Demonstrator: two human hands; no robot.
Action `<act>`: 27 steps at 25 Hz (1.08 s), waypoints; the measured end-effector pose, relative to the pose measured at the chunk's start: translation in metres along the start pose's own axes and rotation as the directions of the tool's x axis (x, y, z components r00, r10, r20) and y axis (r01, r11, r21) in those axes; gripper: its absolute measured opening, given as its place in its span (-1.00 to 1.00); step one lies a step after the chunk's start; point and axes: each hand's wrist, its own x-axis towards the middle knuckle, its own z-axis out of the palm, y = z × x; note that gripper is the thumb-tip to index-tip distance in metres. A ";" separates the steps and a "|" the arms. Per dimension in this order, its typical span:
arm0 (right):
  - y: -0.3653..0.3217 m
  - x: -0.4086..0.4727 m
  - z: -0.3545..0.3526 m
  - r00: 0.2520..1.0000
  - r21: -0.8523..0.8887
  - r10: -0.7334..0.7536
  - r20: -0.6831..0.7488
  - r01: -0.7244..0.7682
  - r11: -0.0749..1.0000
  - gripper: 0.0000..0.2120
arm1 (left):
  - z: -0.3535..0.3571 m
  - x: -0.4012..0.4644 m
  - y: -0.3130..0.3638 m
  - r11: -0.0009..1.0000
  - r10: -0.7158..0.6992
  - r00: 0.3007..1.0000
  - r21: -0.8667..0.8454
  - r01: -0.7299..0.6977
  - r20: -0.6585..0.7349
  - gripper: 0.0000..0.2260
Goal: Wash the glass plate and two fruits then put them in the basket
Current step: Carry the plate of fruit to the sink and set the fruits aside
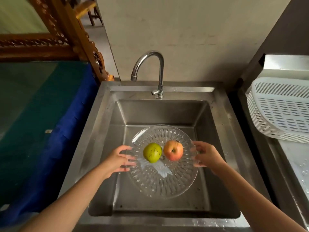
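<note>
A clear ribbed glass plate [160, 180] is held over the steel sink [215, 118]. On it lie a green fruit [152, 154] on the left and a red apple [173, 150] on the right, side by side and nearly touching. My left hand [117, 159] grips the plate's left rim with fingers curled around the edge. My right hand [206, 154] grips the right rim the same way. The white slotted basket [280, 111] stands on the counter to the right of the sink.
A curved chrome tap [150, 64] rises behind the basin, its spout over the back left; no water runs. A blue-covered table [41, 114] sits to the left. Wet steel counter [297, 164] lies below the basket. A carved wooden frame [70, 30] leans at the back left.
</note>
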 end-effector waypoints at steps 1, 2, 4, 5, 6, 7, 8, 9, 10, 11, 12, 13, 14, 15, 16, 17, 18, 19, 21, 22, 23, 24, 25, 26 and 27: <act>0.001 0.010 0.004 1.000 -0.008 0.002 -0.005 -0.002 1.000 -0.45 | -0.002 0.011 -0.002 1.000 -0.006 1.000 -0.012 0.006 -0.006 -0.56; 0.004 0.022 0.007 1.000 -0.016 0.004 -0.012 -0.005 1.000 -0.43 | -0.003 0.024 -0.004 1.000 -0.009 1.000 -0.021 0.009 -0.013 -0.57; 0.011 0.045 0.014 0.999 -0.038 0.015 -0.028 -0.016 0.999 -0.42 | -0.004 0.046 -0.011 0.999 -0.020 0.999 -0.033 0.019 -0.027 -0.60; 0.017 0.058 0.018 0.999 -0.048 0.022 -0.030 -0.023 0.999 -0.43 | -0.004 0.059 -0.016 0.999 -0.034 0.999 -0.037 0.033 -0.034 -0.60; 0.026 0.073 0.022 0.999 -0.054 0.029 -0.022 -0.030 0.998 -0.43 | -0.004 0.072 -0.024 0.998 -0.051 0.998 -0.045 0.049 -0.043 -0.59; 0.035 0.091 0.027 0.999 -0.053 0.033 -0.011 -0.034 0.998 -0.44 | -0.003 0.088 -0.032 0.997 -0.063 0.997 -0.052 0.060 -0.053 -0.57; 0.045 0.105 0.031 0.999 -0.047 0.037 -0.004 -0.037 0.998 -0.45 | -0.002 0.103 -0.040 0.996 -0.068 0.996 -0.052 0.065 -0.057 -0.56; 0.057 0.121 0.036 0.999 -0.045 0.044 -0.003 -0.044 0.998 -0.45 | -0.001 0.119 -0.050 0.996 -0.078 0.995 -0.052 0.075 -0.060 -0.57; 0.070 0.138 0.041 0.999 -0.050 0.048 -0.008 -0.048 0.998 -0.46 | 0.001 0.136 -0.061 0.995 -0.085 0.994 -0.057 0.081 -0.066 -0.59; 0.083 0.154 0.045 0.999 -0.066 0.048 -0.014 -0.049 0.997 -0.46 | 0.004 0.153 -0.070 0.994 -0.089 0.993 -0.065 0.085 -0.072 -0.61; 0.099 0.170 0.050 0.999 -0.086 0.044 -0.018 -0.046 0.995 -0.47 | 0.008 0.172 -0.080 0.994 -0.095 0.993 -0.070 0.090 -0.073 -0.62; 0.116 0.183 0.054 0.999 -0.105 0.037 -0.027 -0.039 0.994 -0.48 | 0.012 0.188 -0.092 0.994 -0.098 0.993 -0.061 0.094 -0.070 -0.64; 0.131 0.194 0.059 0.999 -0.120 0.025 -0.046 -0.031 0.992 -0.50 | 0.015 0.203 -0.101 0.994 -0.100 0.993 -0.051 0.097 -0.069 -0.64; 0.142 0.201 0.062 0.998 -0.136 0.013 -0.061 -0.021 0.991 -0.51 | 0.017 0.214 -0.108 0.994 -0.101 0.992 -0.043 0.098 -0.074 -0.64; 0.153 0.207 0.066 0.998 -0.148 0.008 -0.066 -0.017 0.989 -0.52 | 0.019 0.225 -0.116 0.994 -0.106 0.992 -0.042 0.103 -0.071 -0.64; 0.164 0.214 0.071 0.997 -0.147 0.014 -0.072 -0.024 0.989 -0.52 | 0.023 0.238 -0.126 0.993 -0.112 0.992 -0.034 0.110 -0.066 -0.63; 0.173 0.219 0.074 0.997 -0.125 0.027 -0.077 -0.036 0.991 -0.51 | 0.026 0.247 -0.133 0.993 -0.115 0.991 -0.024 0.114 -0.067 -0.61; 0.178 0.224 0.077 0.996 -0.102 0.039 -0.077 -0.047 0.994 -0.51 | 0.028 0.253 -0.137 0.993 -0.119 0.990 -0.018 0.118 -0.078 -0.60; 0.191 0.229 0.084 0.995 -0.081 0.066 -0.068 -0.071 0.994 -0.51 | 0.032 0.261 -0.147 0.992 -0.127 0.987 0.005 0.128 -0.098 -0.61; 0.196 0.231 0.086 0.994 -0.072 0.082 -0.069 -0.087 0.994 -0.52 | 0.034 0.265 -0.152 0.991 -0.130 0.986 0.020 0.133 -0.105 -0.61; 0.200 0.232 0.087 0.993 -0.072 0.093 -0.076 -0.099 0.993 -0.52 | 0.035 0.268 -0.156 0.990 -0.134 0.985 0.030 0.138 -0.112 -0.61; 0.202 0.234 0.088 0.993 -0.084 0.092 -0.078 -0.099 0.992 -0.53 | 0.036 0.271 -0.159 0.990 -0.135 0.984 0.036 0.140 -0.120 -0.61; 0.204 0.236 0.089 0.994 -0.113 0.082 -0.076 -0.090 0.990 -0.54 | 0.036 0.273 -0.163 0.989 -0.135 0.982 0.039 0.141 -0.133 -0.62; 0.207 0.239 0.090 0.995 -0.143 0.070 -0.076 -0.080 0.987 -0.54 | 0.036 0.275 -0.167 0.989 -0.133 0.980 0.041 0.140 -0.146 -0.62; 0.210 0.241 0.091 0.995 -0.164 0.061 -0.077 -0.073 0.984 -0.54 | 0.037 0.277 -0.171 0.990 -0.127 0.979 0.043 0.135 -0.161 -0.62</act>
